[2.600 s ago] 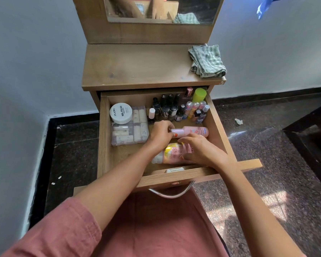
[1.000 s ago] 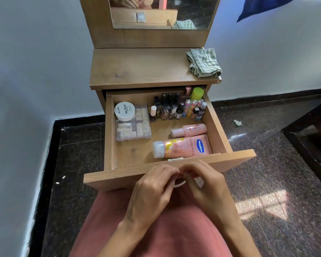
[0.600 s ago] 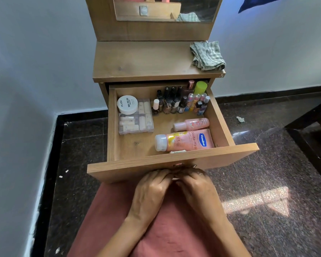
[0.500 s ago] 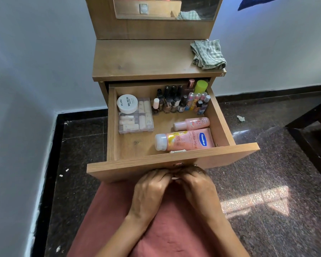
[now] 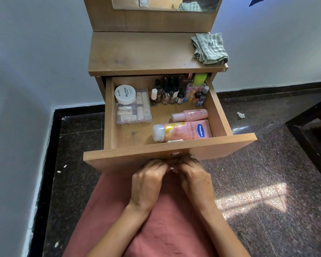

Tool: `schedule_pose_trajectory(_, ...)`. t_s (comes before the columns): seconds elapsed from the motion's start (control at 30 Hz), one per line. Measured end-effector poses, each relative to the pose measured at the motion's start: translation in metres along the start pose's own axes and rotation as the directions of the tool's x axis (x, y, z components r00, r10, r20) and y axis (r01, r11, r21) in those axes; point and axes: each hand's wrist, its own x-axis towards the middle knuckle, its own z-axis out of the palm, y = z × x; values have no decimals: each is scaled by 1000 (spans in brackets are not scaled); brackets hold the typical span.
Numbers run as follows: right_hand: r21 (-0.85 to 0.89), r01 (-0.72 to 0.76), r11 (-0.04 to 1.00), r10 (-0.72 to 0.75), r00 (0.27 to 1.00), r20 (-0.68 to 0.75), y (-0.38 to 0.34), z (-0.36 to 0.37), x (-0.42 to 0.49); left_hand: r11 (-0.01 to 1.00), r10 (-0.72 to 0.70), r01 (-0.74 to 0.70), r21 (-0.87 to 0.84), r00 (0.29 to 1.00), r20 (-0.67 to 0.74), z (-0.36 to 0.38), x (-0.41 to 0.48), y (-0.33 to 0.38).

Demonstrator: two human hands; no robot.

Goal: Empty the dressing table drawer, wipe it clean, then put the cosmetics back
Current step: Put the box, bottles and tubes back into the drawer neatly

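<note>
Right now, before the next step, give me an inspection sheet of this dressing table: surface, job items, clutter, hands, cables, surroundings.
Surface: wooden table top, with a folded cloth at its back right corner.
Job's things: drawer open; lotion tube and pink bottle lying at front right; round jar on a clear box at left; small bottles upright along the back.
Clutter: nothing seen.
Hands: left hand and right hand together at the drawer front, fingers curled; what they hold is hidden.
Cables: nothing seen.
Surroundings: mirror above; dark floor with a white scrap.
</note>
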Motion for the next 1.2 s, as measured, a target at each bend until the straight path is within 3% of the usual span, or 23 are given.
schedule_pose_trajectory(0.3,116,-54,992,46,996,76,2,14,45,998,-66,66,-2,997,-40,5,41,-12)
schedule_pose_trajectory(0.57,201,5,980,-10,1000,22,7,25,92,986,-124,125,-110,992,18,11,82,-25)
schedule_pose_trajectory(0.87,139,30,990,-16,995,-97,6,42,128,980,-143,141,-139,990,-7,17,119,-39)
schedule_pose_trajectory(1.2,-57,163,985,-171,969,-179,0,51,166,986,-164,164,-43,986,7,27,151,-47)
